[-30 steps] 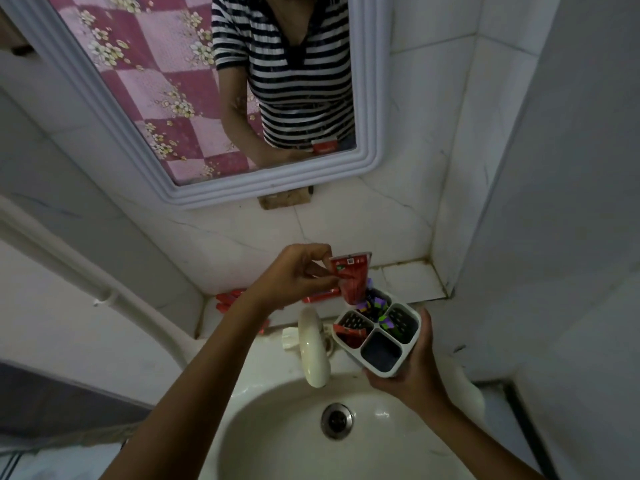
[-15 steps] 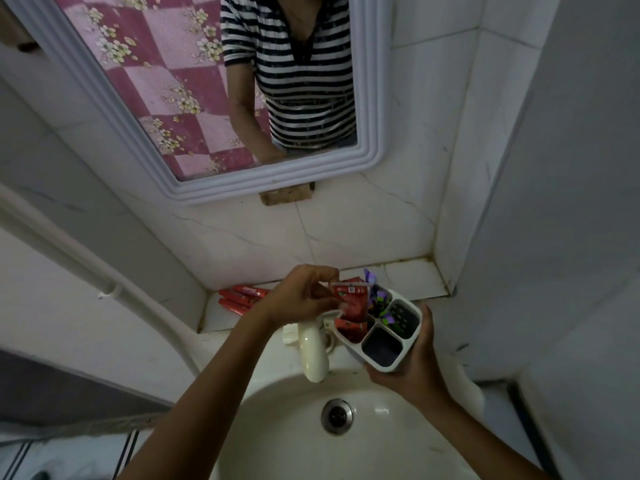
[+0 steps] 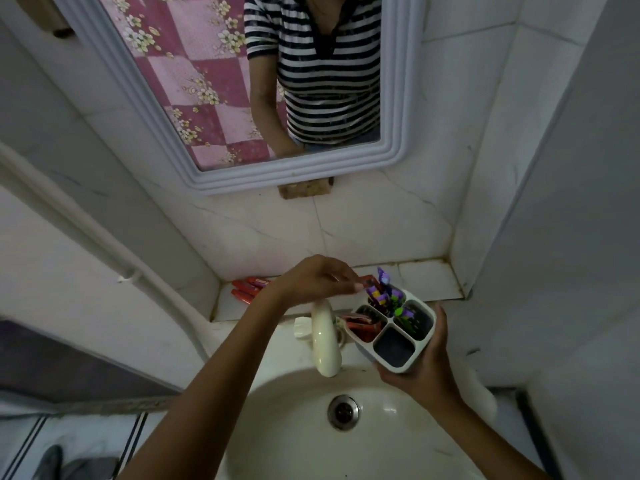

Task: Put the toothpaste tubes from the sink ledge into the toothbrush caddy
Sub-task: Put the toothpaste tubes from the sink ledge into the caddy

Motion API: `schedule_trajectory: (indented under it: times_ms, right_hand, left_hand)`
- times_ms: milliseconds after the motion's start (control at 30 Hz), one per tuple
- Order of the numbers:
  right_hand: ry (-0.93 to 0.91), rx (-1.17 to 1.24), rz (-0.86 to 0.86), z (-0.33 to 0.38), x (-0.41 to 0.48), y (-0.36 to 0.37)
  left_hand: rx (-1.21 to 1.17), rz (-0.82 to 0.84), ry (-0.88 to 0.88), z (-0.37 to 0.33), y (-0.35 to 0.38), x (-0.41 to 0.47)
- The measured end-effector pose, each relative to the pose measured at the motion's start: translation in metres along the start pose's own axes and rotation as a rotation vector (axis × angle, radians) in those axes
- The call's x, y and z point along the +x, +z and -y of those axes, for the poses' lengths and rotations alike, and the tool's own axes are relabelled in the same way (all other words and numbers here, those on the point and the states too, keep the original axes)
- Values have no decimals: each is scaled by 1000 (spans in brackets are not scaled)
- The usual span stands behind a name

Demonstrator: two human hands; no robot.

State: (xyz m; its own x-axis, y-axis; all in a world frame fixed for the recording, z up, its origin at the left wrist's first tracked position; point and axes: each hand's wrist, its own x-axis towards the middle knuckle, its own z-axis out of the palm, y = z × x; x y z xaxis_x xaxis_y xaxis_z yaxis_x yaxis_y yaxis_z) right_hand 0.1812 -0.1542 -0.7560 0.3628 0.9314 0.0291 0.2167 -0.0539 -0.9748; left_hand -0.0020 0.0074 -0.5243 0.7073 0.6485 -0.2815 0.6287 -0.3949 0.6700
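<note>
The right hand (image 3: pixel 420 368) cups the four-compartment toothbrush caddy (image 3: pixel 393 332) above the sink (image 3: pixel 311 445) rim, its grip clamped on the caddy. Red toothpaste tubes (image 3: pixel 360 327) fill the left compartment. The left hand (image 3: pixel 317 280) hovers over the caddy's back edge, fingers pinched together. More toothpaste tubes (image 3: pixel 249 289) lie at the ledge (image 3: pixel 426 277) left end; the ledge's right end is bare.

The four-compartment plastic caddy (image 3: pixel 394 341) sits above the ceramic sink basin (image 3: pixel 294 427), right of the curved tap (image 3: pixel 323 341). Red toothpaste tubes (image 3: pixel 249 287) lie on the tiled ledge (image 3: pixel 426 275) behind, to the left.
</note>
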Motion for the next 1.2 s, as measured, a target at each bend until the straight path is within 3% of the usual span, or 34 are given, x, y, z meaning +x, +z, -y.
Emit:
schedule_trajectory:
  times_ms: [100, 233, 300, 400, 467, 533, 633, 733, 867, 967, 1000, 1033, 1133, 1200]
  right_hand:
    - [-21, 8, 0, 5, -3, 2]
    - [-75, 43, -13, 7, -6, 3]
    - [-103, 14, -18, 7, -6, 3]
    - [-130, 8, -1, 7, -6, 2]
    - [-163, 10, 6, 9, -7, 2]
    - [-195, 8, 3, 12, -8, 2]
    - [-231, -19, -21, 15, -10, 3]
    - [-197, -3, -22, 12, -11, 4]
    - [-153, -23, 2, 11, -10, 3]
    - [-126, -39, -3, 16, -12, 2]
    - [-111, -17, -9, 19, -12, 4]
    - [-102, -18, -24, 21, -12, 4]
    - [-50, -4, -37, 21, -11, 2]
    - [-51, -46, -26, 20, -12, 2]
  left_hand:
    - [-23, 79, -46, 1, 13, -3]
    - [136, 31, -43, 0, 14, 12]
    - [46, 6, -66, 4, 7, 13]
    - [-23, -214, -140, 39, -9, 11]
    - [194, -339, -283, 85, -17, 1]
    - [509, -263, -383, 127, -14, -12]
    - [813, -116, -247, 155, -2, -25]
    - [807, -157, -189, 173, 3, -24]
    - [746, -38, -215, 210, 3, -3]
    - [586, -27, -222, 175, -3, -7]
    - [542, -70, -215, 163, -7, -10]
    - [540, -240, -165, 158, -13, -12]
    - [607, -536, -15, 116, -34, -24]
    - [398, -769, 128, 72, -46, -40]
